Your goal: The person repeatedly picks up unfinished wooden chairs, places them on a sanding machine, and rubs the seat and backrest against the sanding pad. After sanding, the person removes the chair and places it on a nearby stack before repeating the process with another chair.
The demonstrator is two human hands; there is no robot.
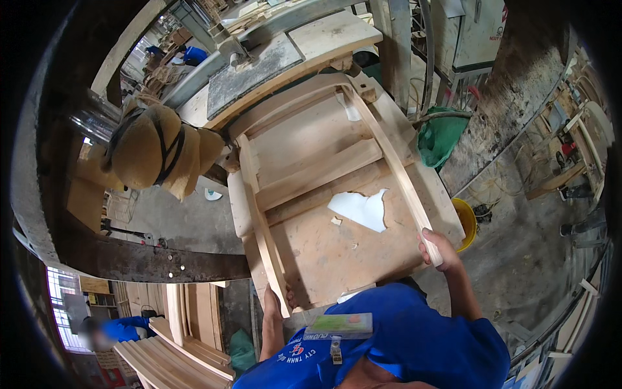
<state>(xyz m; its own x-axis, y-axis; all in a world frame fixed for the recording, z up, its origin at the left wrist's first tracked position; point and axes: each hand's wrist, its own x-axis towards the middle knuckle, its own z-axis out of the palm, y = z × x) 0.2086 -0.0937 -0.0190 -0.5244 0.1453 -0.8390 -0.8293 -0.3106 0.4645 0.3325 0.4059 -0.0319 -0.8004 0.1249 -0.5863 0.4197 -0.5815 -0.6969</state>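
A pale wooden frame (319,174) lies in front of me on a light wooden board (330,266). It has two long side rails, a curved rail at the far end and a crossbar between the sides. My left hand (275,302) is closed round the near end of its left rail. Round the near end of the right rail, my right hand (439,250) is wrapped with the thumb on top. Between the rails, a torn white sheet (363,209) rests on the board, with a small scrap beside it.
Left of the frame hangs a tan padded bundle (152,146) tied with black bands. A dark metal beam (162,262) runs below it. Stacked wooden pieces (175,360) and a person in blue (133,326) are at lower left. A green bag (442,137) and yellow bucket (465,223) stand right.
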